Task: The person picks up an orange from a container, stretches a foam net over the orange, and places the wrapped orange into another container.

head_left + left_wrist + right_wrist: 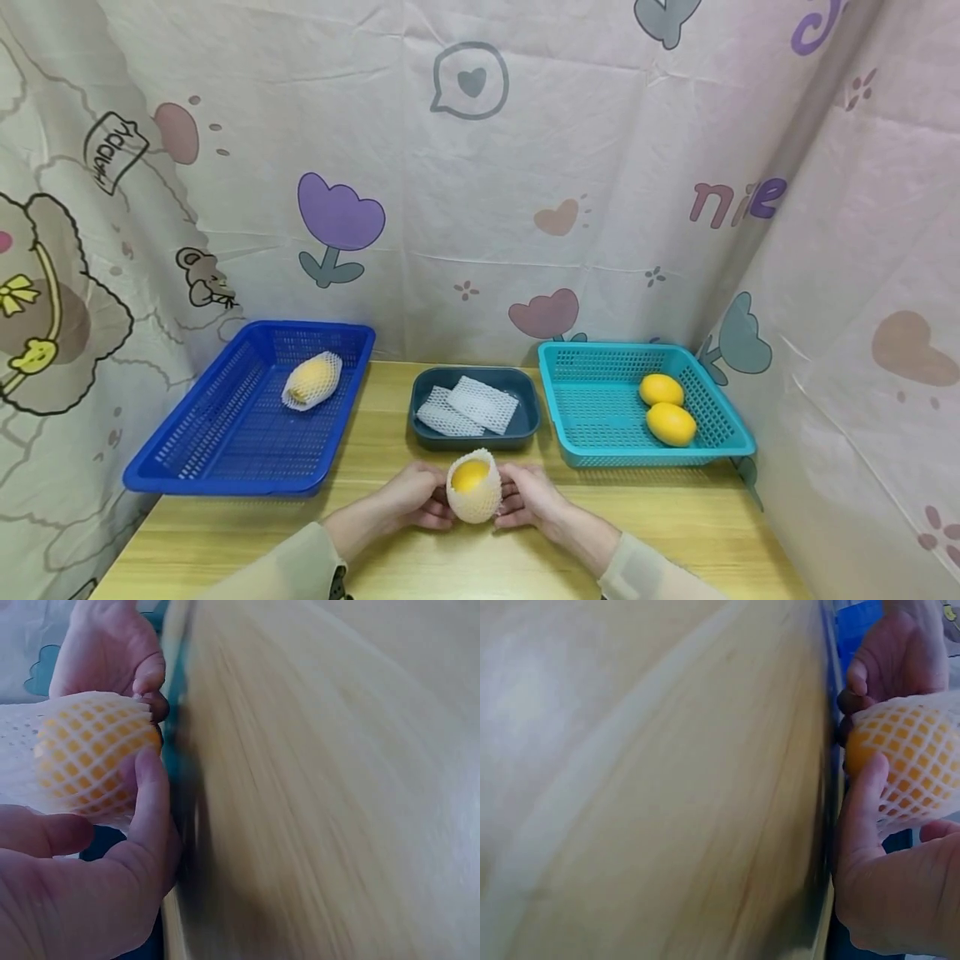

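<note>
Between both hands is a yellow oval fruit (470, 476), which looks like a lemon, inside a white foam net sleeve (476, 505). The sleeve's opening faces up toward the head camera, and the fruit shows through it. My left hand (422, 497) grips the netted fruit from the left, its thumb (150, 791) pressed along the side near the net's edge. From the right, my right hand (531, 499) holds it likewise, thumb (870, 787) against the fruit and net. Both wrist views show the yellow through the stretched mesh; some fingertips are hidden behind it.
A dark teal tray (474, 442) with flat white foam nets (483, 403) stands just behind the hands. The turquoise basket (600, 457) at right holds two bare yellow fruits (671, 424). At left, a blue basket (225, 483) contains one netted fruit (313, 381).
</note>
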A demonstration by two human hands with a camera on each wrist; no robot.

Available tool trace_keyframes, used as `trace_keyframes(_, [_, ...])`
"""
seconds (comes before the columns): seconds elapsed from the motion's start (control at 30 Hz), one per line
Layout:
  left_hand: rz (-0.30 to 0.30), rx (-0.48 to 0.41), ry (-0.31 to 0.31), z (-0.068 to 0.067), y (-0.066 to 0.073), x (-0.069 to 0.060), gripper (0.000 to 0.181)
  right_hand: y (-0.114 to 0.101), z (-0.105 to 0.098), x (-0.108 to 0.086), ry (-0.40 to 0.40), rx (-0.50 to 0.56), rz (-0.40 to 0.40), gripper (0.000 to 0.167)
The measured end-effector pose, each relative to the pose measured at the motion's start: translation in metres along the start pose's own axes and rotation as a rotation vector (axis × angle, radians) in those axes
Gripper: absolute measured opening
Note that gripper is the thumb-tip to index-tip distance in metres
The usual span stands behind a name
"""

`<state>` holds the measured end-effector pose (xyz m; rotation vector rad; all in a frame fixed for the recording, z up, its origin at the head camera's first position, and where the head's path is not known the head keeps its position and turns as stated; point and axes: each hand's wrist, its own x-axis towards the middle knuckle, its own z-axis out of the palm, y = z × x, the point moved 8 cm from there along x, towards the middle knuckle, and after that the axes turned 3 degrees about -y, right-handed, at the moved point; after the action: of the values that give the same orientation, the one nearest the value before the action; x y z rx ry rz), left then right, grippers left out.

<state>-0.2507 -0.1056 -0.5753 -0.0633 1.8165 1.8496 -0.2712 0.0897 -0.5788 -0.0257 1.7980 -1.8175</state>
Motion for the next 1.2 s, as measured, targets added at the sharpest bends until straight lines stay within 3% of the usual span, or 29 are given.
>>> trace_keyframes(0.2, [-0.018, -0.058, -0.002, 0.005, 0.007, -0.005, 0.047, -0.010, 0.005, -0.004, -0.047, 0.117, -0.005, 0.026])
trace_keyframes(0.33, [0.010, -0.089, 0.015, 0.007, 0.015, -0.006, 0.059, -0.021, 0.006, -0.006, -0.064, 0.158, -0.017, 0.022])
trace_keyframes(0.53, [0.115, -0.216, 0.051, 0.011, 0.030, -0.003, 0.045, -0.036, 0.004, -0.011, -0.068, 0.148, -0.052, 0.016])
trace_keyframes(0.67, [0.157, -0.274, 0.065, 0.011, 0.040, -0.003, 0.045, -0.043, 0.005, -0.011, -0.078, 0.143, -0.074, 0.014])
trace_keyframes(1.2, [0.168, -0.287, 0.104, 0.011, 0.043, -0.004, 0.049, -0.044, 0.020, -0.004, -0.110, 0.121, -0.099, 0.017])
